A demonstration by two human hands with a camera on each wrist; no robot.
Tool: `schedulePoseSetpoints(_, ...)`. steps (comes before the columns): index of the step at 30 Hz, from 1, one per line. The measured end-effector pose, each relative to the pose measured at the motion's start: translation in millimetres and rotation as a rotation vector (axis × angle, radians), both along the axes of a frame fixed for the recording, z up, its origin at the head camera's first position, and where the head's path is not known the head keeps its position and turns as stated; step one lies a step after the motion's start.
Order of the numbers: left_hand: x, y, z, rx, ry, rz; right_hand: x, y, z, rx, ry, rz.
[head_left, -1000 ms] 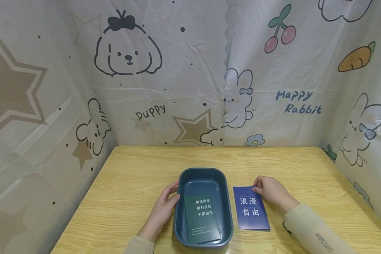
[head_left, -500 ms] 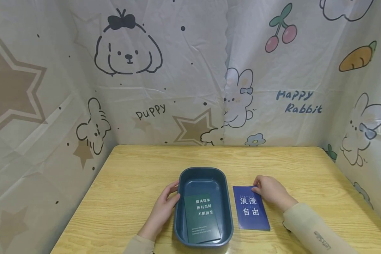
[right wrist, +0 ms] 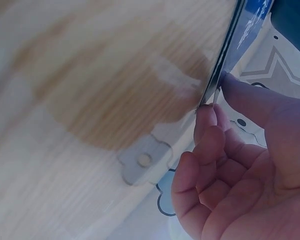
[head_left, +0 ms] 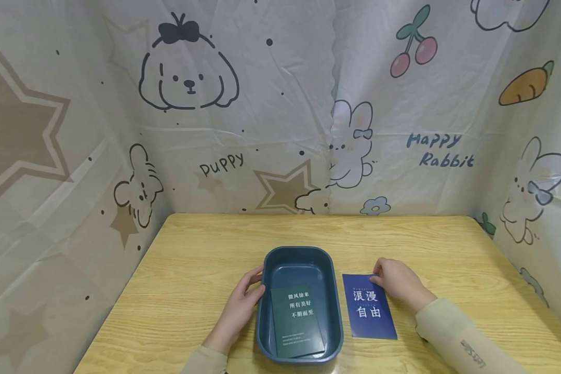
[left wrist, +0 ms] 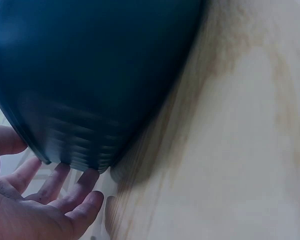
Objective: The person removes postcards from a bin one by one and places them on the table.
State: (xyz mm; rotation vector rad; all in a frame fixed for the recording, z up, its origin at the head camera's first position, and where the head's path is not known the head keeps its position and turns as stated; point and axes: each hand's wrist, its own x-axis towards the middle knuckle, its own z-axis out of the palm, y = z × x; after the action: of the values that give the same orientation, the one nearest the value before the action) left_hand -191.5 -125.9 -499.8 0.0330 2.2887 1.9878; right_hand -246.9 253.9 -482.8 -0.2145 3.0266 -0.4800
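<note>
A dark blue-green rectangular tray (head_left: 337,311) stands on the table. Inside it, a green booklet (head_left: 296,324) with white lettering lies toward the near end. My left hand (head_left: 236,311) touches the tray's left side, thumb by the rim and fingertips against the outer wall in the left wrist view. Right of the tray lies a blue booklet (head_left: 369,327) with large white characters. My right hand (head_left: 399,280) pinches its far right corner, thumb (right wrist: 250,100) on the cover and fingers at the underside. Below the blue cover, a dark edge shows in the right wrist view.
The light wood-grain table (head_left: 205,239) reaches back to a pale curtain (head_left: 280,119) printed with cartoon animals and stars. The curtain also hangs along the left and right sides. A narrow strip of table separates the tray from the blue booklet.
</note>
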Motion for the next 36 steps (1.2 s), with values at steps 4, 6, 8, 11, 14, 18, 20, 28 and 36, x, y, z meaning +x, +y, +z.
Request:
schedulePoseSetpoints(4,-0.2,-0.4,-0.6,0.002,-0.003,0.004,0.6,-0.3,0.4,-0.002,-0.003,-0.002)
schedulePoseSetpoints(6,-0.2,-0.5,-0.9,0.001,-0.003,0.005,0.9,-0.4,0.4,-0.004,-0.004,-0.003)
schedulePoseSetpoints(8,-0.3,-0.4,-0.8,0.001,-0.003,0.005,0.9,-0.5,0.6,-0.006,-0.003,-0.003)
schedulePoseSetpoints(11,-0.1,-0.3,-0.3,-0.001,-0.006,0.005,0.8,-0.8,0.8,-0.008,-0.001,0.000)
schedulePoseSetpoints(14,0.3,-0.3,0.1,-0.004,-0.008,0.004,0.6,-0.9,0.5,-0.005,-0.003,-0.003)
schedulePoseSetpoints(18,0.8,-0.4,0.2,-0.009,-0.008,0.001,1.0,-1.5,1.4,0.000,-0.006,0.002)
schedulePoseSetpoints(20,0.8,-0.5,0.1,-0.010,-0.005,0.001,1.2,-1.9,2.1,0.003,-0.006,0.006)
schedulePoseSetpoints(28,-0.6,-0.8,-0.6,-0.008,0.000,0.000,1.7,-2.9,1.9,0.017,-0.005,0.005)
schedulePoseSetpoints(36,-0.8,-1.1,-1.3,-0.003,0.001,-0.005,3.5,-9.6,8.5,0.010,0.046,0.027)
